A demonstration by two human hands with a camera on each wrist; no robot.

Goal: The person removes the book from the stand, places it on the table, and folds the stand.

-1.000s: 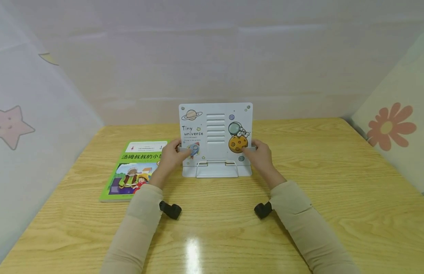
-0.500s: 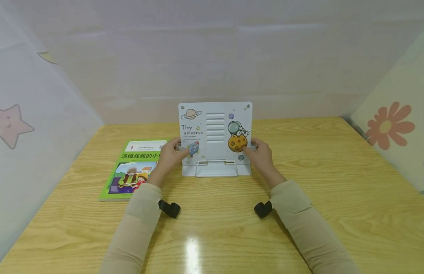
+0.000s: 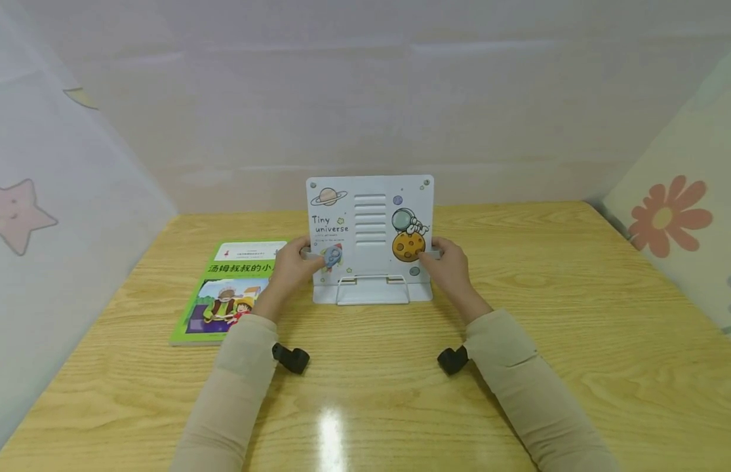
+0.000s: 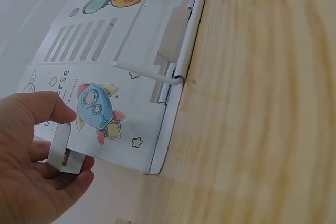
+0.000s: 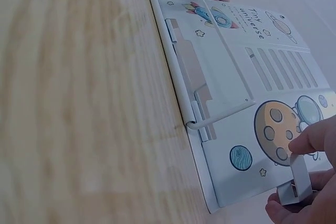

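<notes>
A white metal book stand (image 3: 371, 262) printed with "Tiny universe", a rocket and an astronaut stands upright on the table, its panel leaning back slightly. My left hand (image 3: 293, 267) grips its left side at a small white page clip (image 4: 59, 148), thumb in front and fingers curled behind. On the opposite side, my right hand (image 3: 450, 267) holds the matching clip (image 5: 300, 179) the same way, thumb by the orange moon. A white wire bar (image 3: 374, 303) spans the stand's bottom ledge. Parts of the fingers are hidden behind the panel.
A green picture book (image 3: 223, 308) lies flat on the wooden table (image 3: 577, 295) to the left, partly covered by my left forearm. A pale cloth backdrop (image 3: 365, 105) rises behind the table. Printed cloth walls flank both sides.
</notes>
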